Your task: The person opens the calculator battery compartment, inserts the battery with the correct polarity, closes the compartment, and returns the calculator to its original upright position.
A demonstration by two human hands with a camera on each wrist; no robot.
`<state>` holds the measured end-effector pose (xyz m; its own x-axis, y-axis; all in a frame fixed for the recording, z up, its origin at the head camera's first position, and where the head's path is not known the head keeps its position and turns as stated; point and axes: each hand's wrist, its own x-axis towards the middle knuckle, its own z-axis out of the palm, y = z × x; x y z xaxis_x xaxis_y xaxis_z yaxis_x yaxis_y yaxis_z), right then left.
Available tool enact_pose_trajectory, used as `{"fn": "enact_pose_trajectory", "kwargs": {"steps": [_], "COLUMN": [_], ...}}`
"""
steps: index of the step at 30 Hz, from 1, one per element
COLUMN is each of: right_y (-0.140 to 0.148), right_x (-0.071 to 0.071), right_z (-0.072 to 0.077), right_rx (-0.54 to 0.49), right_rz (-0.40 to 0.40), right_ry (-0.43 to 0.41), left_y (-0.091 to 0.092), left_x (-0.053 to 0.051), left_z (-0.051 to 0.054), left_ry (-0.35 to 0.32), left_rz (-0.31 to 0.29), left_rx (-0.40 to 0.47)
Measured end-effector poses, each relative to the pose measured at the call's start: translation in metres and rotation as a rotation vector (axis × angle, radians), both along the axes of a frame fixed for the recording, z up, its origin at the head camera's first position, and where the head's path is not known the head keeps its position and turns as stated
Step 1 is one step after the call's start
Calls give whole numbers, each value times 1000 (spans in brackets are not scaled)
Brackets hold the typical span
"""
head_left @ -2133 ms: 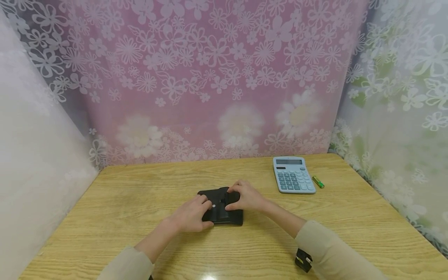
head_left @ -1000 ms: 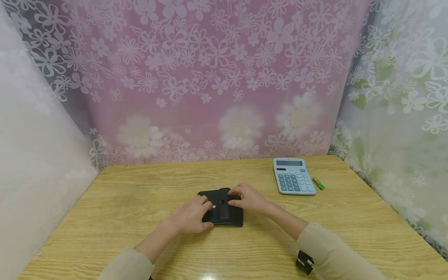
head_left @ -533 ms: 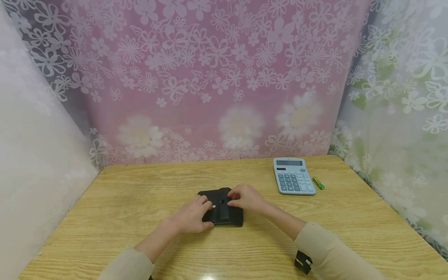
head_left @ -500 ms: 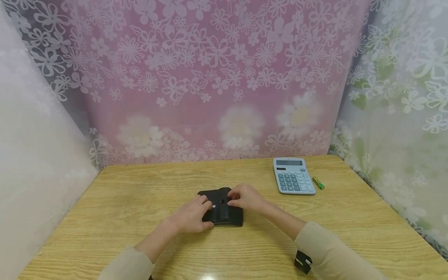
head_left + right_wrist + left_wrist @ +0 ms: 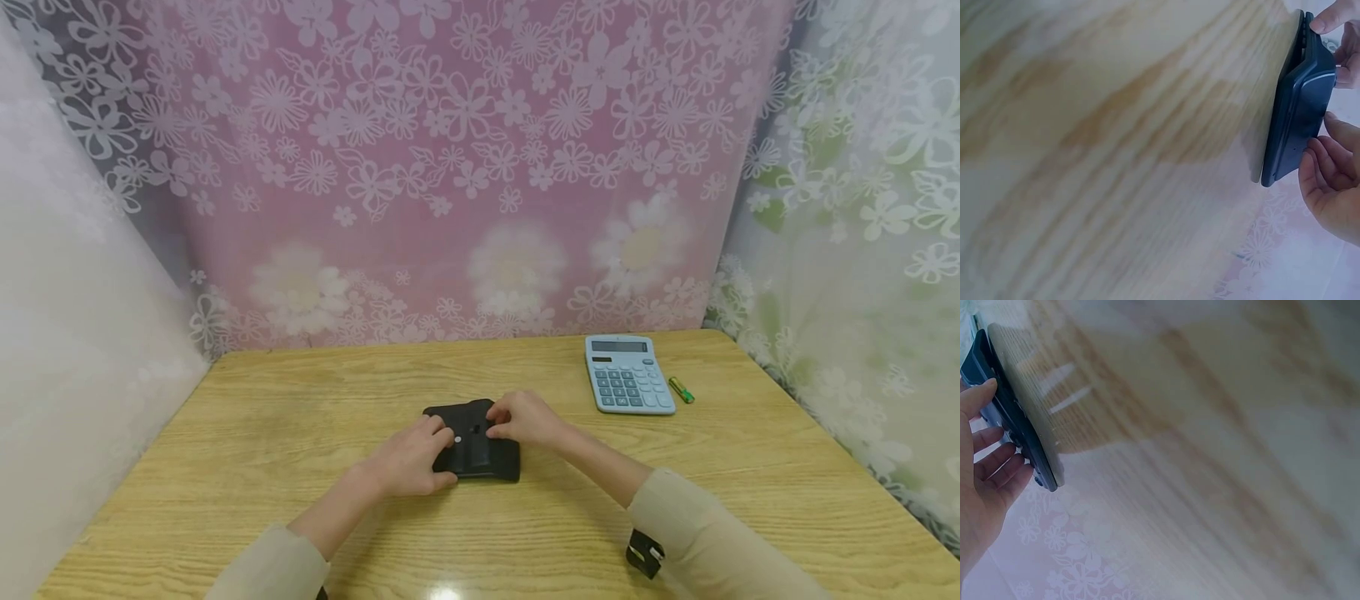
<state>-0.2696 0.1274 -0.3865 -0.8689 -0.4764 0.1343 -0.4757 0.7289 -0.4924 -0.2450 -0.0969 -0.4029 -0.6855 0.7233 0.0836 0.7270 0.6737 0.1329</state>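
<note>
A flat black device (image 5: 468, 457) with a raised middle part and a small light round spot lies on the wooden table in the head view. The left hand (image 5: 408, 457) grips its left side, thumb at the near edge and fingers bent over the top. At the right side, the right hand (image 5: 525, 419) holds bent thumb and fingers against the raised part. In the right wrist view, that hand's thumb and fingertips touch the dark face of the device (image 5: 1300, 115). The left wrist view shows the left hand (image 5: 988, 478) along the device (image 5: 1019, 422); the exact contact is partly hidden.
A light blue calculator (image 5: 633, 387) lies at the back right of the table (image 5: 300, 400), with a small green and yellow cylinder (image 5: 681, 389) beside it. A pink floral curtain (image 5: 450, 167) hangs behind; pale curtains stand at both sides.
Compared with about two seconds earlier, the right hand's thumb and fingertips are closer together and a bit farther up the device. The left hand and the device have stayed in place.
</note>
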Motion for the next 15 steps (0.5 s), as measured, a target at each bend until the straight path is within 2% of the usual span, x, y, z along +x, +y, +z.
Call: {"fn": "enact_pose_trajectory", "kwargs": {"steps": [8,15], "right_y": [0,10], "right_x": [-1,-2], "right_z": [1,-1], "right_rx": [17,23], "right_rz": [14,15], "right_ry": [-10,-49], "left_y": [0,0], "left_x": [0,0], "left_z": [1,3], "left_ry": [9,-11], "left_rz": [-1,-1], "left_rx": [-6,-4]}}
